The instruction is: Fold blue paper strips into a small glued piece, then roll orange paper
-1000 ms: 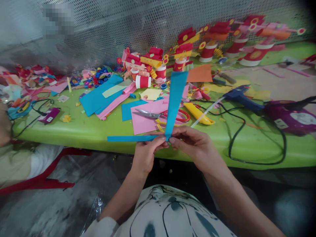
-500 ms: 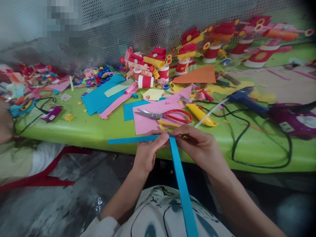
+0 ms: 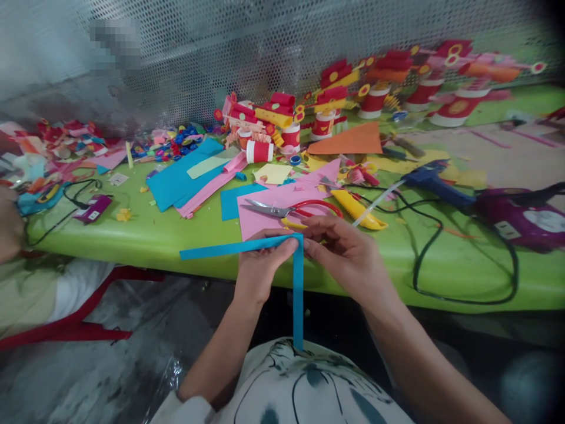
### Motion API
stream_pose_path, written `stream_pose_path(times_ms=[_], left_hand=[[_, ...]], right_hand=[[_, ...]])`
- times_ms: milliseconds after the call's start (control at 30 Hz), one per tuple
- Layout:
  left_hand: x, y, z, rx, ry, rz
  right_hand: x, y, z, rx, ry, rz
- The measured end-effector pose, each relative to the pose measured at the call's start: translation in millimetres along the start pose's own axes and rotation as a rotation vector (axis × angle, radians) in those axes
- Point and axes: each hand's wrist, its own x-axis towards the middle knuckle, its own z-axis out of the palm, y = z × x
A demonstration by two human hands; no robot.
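Blue paper strips (image 3: 298, 294) meet at a right angle in front of me, one arm running left and the other hanging down toward my lap. Whether these are two strips or one folded strip, I cannot tell. My left hand (image 3: 265, 259) pinches the corner, thumb on top and fingers beneath. At the same corner, my right hand (image 3: 342, 250) has thumb and fingertips closed on the edge, partly hidden. Just beyond the hands, red-handled scissors (image 3: 291, 209) lie on a pink sheet (image 3: 251, 224). A yellow-handled cutter (image 3: 359, 211) rests to their right.
A blue glue gun (image 3: 439, 182) lies at right, its black cord looping near the table edge. Red-and-white paper cups (image 3: 259, 152) with paper figures stand at the back. Blue sheets (image 3: 176, 182) lie left of centre. Another person's arm (image 3: 11, 227) is at far left.
The hanging strip has swung from a slant to nearly straight down, and its lower end has come up into view. The left-running strip tilts slightly more. Both hands stay at the corner.
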Motion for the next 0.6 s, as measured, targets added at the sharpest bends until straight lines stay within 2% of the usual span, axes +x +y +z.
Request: stream_pose_path(times_ms=[200,400,533,600], left_hand=[[-0.5,-0.1,-3.1,0.006,-0.038,0.027],[-7.3,8.9,-3.2,0.101,-0.066,0.162],[-9.9,11.9,-5.7,0.154,-0.108,0.169],[-8.9,10.0,-8.5,0.175,-0.137,0.218]], right_hand=[[-3.9,-4.0,-0.8,0.031,-0.018,0.020],[-2.5,-5.4,1.1,0.040,0.027,0.059],[-1.5,-7.1,2.5,0.019,0.037,-0.010],[-1.6,-7.5,2.9,-0.002,0.044,-0.047]])
